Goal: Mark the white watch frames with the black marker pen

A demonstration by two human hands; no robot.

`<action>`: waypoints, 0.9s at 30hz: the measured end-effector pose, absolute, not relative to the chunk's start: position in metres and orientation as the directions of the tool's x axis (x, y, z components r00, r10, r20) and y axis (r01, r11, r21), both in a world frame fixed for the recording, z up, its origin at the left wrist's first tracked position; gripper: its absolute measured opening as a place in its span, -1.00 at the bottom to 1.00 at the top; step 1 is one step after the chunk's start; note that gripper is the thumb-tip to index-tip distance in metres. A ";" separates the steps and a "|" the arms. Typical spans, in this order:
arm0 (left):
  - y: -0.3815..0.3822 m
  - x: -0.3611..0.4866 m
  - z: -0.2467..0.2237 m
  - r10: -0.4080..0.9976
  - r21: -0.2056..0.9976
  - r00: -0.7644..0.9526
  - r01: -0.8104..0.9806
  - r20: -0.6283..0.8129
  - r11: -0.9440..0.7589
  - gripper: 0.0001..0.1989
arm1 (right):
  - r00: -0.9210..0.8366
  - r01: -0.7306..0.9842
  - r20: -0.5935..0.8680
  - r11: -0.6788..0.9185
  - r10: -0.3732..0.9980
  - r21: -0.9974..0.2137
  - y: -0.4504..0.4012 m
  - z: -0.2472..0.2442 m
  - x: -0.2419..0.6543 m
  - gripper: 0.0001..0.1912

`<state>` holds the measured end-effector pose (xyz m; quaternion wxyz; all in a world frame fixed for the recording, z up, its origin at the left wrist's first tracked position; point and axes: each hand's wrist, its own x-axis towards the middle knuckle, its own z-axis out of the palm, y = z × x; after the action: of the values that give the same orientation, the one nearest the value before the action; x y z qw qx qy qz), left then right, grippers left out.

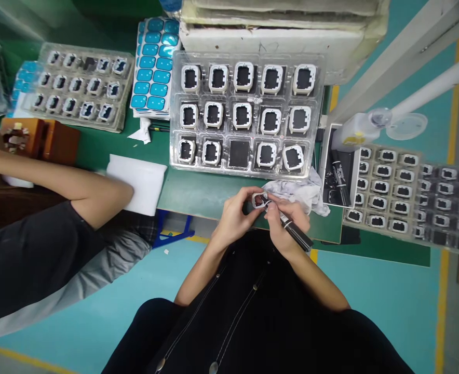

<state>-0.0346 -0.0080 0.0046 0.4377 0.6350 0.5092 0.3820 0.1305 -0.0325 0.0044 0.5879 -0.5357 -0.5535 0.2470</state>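
Note:
Between the fingers of my left hand (235,215) is a small white watch case frame (258,200), held near the table's front edge. My right hand (286,223) grips a black marker pen (297,236), its tip end meeting the frame; the exact contact spot is too small to make out. Just beyond my hands lies a clear plastic tray (229,169) with white watch case frames in its pockets. One pocket in its front row holds no frame. A crumpled white cloth (299,192) rests right behind my right hand.
Right of the cloth, a box (325,176) holds another marker (340,176) and a bottle (356,130). More frame trays (418,208) stand at the right. Sheets of blue pieces (151,67) and a filled tray (85,88) lie left. A co-worker's arm (77,187) reaches in there.

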 end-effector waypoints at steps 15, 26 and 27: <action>-0.009 -0.033 0.006 0.979 0.920 0.189 0.367 0.072 -0.138 -0.61 | 0.257 0.346 0.406 0.309 0.877 -0.886 -0.031 0.007 0.131 -0.91; -0.008 -0.034 0.007 0.984 0.934 0.177 0.347 0.028 -0.089 -0.63 | 0.167 0.466 0.528 0.405 0.833 -0.786 -0.026 0.005 0.129 -0.90; -0.008 -0.034 0.006 0.984 0.935 0.176 0.343 0.023 -0.083 -0.62 | 0.202 0.442 0.481 0.359 0.853 -0.822 -0.026 0.007 0.129 -0.89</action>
<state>-0.0336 -0.0076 0.0065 0.4300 0.6347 0.5229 0.3725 0.1293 -0.0258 0.0067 0.5606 -0.5355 -0.6045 0.1833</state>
